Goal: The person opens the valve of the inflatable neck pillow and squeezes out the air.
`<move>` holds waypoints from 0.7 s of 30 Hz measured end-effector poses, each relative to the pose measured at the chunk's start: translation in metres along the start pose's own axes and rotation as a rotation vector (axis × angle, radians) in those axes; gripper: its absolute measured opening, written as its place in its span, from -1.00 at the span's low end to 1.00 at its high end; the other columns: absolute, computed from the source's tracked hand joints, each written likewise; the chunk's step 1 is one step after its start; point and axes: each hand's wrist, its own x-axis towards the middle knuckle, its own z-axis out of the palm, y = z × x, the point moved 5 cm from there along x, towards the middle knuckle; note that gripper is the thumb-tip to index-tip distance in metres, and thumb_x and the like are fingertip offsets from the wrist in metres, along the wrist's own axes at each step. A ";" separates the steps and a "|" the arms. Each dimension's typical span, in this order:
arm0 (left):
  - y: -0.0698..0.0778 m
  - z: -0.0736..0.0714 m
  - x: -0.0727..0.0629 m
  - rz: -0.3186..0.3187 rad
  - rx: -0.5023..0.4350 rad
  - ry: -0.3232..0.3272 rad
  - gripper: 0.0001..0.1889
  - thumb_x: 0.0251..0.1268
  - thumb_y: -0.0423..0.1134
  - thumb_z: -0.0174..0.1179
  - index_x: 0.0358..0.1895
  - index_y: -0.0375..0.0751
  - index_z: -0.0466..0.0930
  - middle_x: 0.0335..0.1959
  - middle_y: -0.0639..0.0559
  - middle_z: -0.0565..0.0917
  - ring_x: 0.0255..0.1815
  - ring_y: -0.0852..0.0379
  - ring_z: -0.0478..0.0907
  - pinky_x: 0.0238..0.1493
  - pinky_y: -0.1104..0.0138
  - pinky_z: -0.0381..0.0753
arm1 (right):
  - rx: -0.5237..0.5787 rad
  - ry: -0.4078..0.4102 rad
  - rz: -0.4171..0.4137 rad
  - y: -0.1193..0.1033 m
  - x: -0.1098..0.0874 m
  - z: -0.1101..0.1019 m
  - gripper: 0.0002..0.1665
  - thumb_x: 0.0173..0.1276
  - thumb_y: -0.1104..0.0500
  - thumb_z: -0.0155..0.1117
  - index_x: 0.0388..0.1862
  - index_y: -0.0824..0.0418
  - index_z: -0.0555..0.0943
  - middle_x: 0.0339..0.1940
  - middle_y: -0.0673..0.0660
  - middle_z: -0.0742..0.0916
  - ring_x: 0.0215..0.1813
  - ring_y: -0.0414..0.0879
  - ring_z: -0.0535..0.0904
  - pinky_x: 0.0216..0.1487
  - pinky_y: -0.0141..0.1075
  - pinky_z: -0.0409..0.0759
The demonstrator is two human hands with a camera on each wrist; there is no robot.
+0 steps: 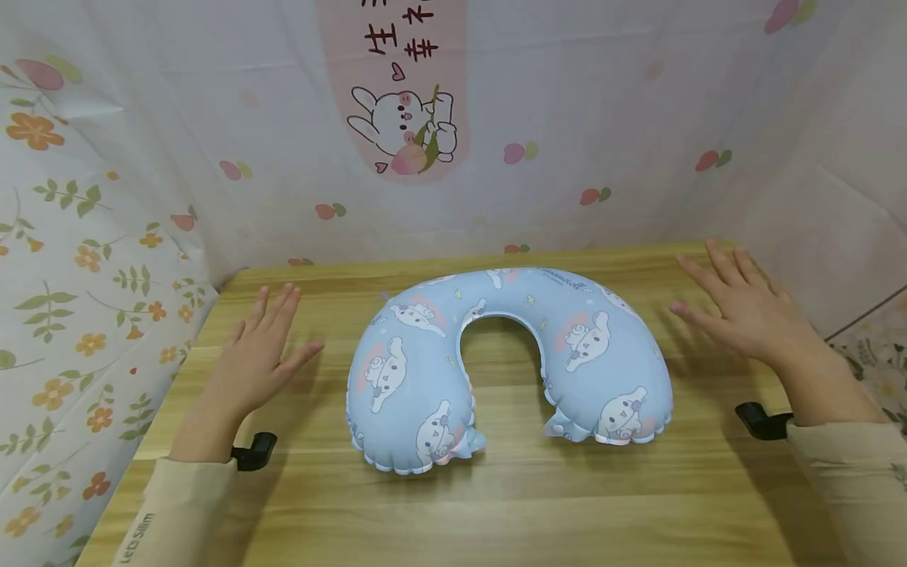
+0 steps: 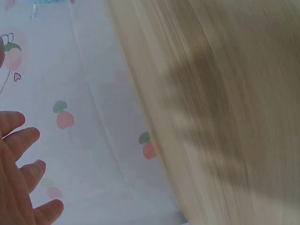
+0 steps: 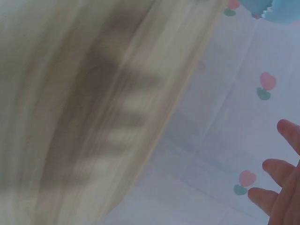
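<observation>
A puffed-up, light blue U-shaped neck pillow (image 1: pixel 503 291) with white cartoon puppies lies on the wooden table, its opening toward me. To its left, my left hand (image 1: pixel 258 354) hovers with fingers spread and touches nothing. My right hand (image 1: pixel 744 307) is held the same way on the pillow's right, apart from it. In the left wrist view the fingertips of the left hand (image 2: pixel 16 173) show at the left edge. The right wrist view catches part of the right hand (image 3: pixel 283 183) and a corner of the pillow (image 3: pixel 281 10) at the top.
The wood-grain table (image 1: pixel 496 512) ends at the back against a white curtain (image 1: pixel 567 94) printed with fruit and a rabbit. A flower-patterned cloth (image 1: pixel 85 315) hangs along the left side. Black wrist mounts (image 1: pixel 255 453) sit below both hands.
</observation>
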 end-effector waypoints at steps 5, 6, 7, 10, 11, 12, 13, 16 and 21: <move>0.011 -0.002 -0.002 0.024 -0.008 0.023 -0.11 0.46 0.22 0.01 0.63 -0.03 -0.25 0.64 -0.12 -0.06 0.67 -0.13 -0.37 0.41 -0.41 -0.08 | 0.028 0.007 -0.022 -0.011 0.005 -0.008 -0.08 0.49 -0.33 -0.06 0.66 -0.09 -0.13 0.66 0.11 -0.28 0.61 0.37 -0.47 0.31 0.56 -0.18; 0.013 -0.002 -0.003 0.033 -0.006 0.030 -0.11 0.46 0.23 0.01 0.63 -0.04 -0.23 0.64 -0.13 -0.03 0.67 -0.14 -0.34 0.40 -0.41 -0.06 | 0.033 0.011 -0.029 -0.013 0.006 -0.010 -0.08 0.49 -0.33 -0.06 0.66 -0.09 -0.12 0.66 0.12 -0.26 0.61 0.37 -0.46 0.32 0.56 -0.18; 0.016 -0.003 -0.003 0.045 -0.002 0.039 -0.12 0.46 0.23 0.00 0.63 -0.05 -0.21 0.64 -0.13 -0.01 0.67 -0.15 -0.31 0.39 -0.40 -0.03 | 0.038 0.014 -0.034 -0.016 0.007 -0.011 -0.08 0.49 -0.33 -0.06 0.66 -0.09 -0.12 0.67 0.13 -0.24 0.61 0.38 -0.45 0.32 0.56 -0.17; 0.024 -0.004 -0.003 0.073 0.009 0.057 -0.15 0.47 0.23 0.00 0.62 -0.08 -0.12 0.63 -0.09 0.04 0.67 -0.15 -0.24 0.39 -0.38 0.04 | 0.035 0.020 -0.050 -0.023 0.009 -0.015 -0.09 0.49 -0.33 -0.05 0.65 -0.11 -0.12 0.67 0.14 -0.22 0.61 0.39 -0.41 0.31 0.56 -0.14; 0.027 -0.004 -0.003 0.080 0.013 0.058 -0.17 0.47 0.22 -0.01 0.61 -0.08 -0.09 0.63 -0.08 0.05 0.67 -0.15 -0.22 0.38 -0.38 0.06 | 0.033 0.018 -0.053 -0.025 0.010 -0.016 -0.09 0.49 -0.33 -0.05 0.65 -0.12 -0.12 0.67 0.13 -0.22 0.61 0.39 -0.40 0.30 0.57 -0.13; 0.030 -0.004 -0.003 0.089 0.018 0.063 -0.18 0.47 0.22 -0.01 0.61 -0.09 -0.07 0.63 -0.07 0.06 0.66 -0.15 -0.20 0.38 -0.38 0.08 | 0.025 0.015 -0.055 -0.026 0.011 -0.017 -0.09 0.49 -0.34 -0.06 0.65 -0.14 -0.13 0.67 0.13 -0.22 0.62 0.38 -0.39 0.29 0.58 -0.12; 0.032 -0.004 -0.003 0.098 0.019 0.066 -0.19 0.48 0.21 -0.01 0.61 -0.10 -0.05 0.63 -0.06 0.06 0.66 -0.15 -0.18 0.35 -0.39 0.12 | 0.019 0.012 -0.058 -0.028 0.011 -0.018 -0.09 0.49 -0.34 -0.05 0.65 -0.15 -0.14 0.67 0.12 -0.22 0.62 0.38 -0.39 0.27 0.58 -0.11; 0.040 -0.004 -0.005 0.133 0.007 0.094 -0.23 0.48 0.15 0.04 0.59 -0.09 0.02 0.60 -0.06 0.14 0.65 -0.17 -0.09 0.28 -0.42 0.19 | 0.015 0.003 -0.065 -0.033 0.011 -0.020 -0.08 0.48 -0.34 -0.04 0.65 -0.17 -0.15 0.67 0.12 -0.21 0.62 0.37 -0.38 0.23 0.61 -0.08; 0.051 -0.005 -0.007 0.240 -0.081 0.183 -0.32 0.42 -0.04 0.19 0.52 -0.17 0.22 0.49 -0.16 0.35 0.59 -0.23 0.09 0.36 -0.28 0.25 | 0.105 -0.007 -0.099 -0.047 0.012 -0.027 -0.11 0.49 -0.27 0.01 0.65 -0.21 -0.12 0.68 0.16 -0.16 0.62 0.39 -0.36 0.20 0.63 -0.06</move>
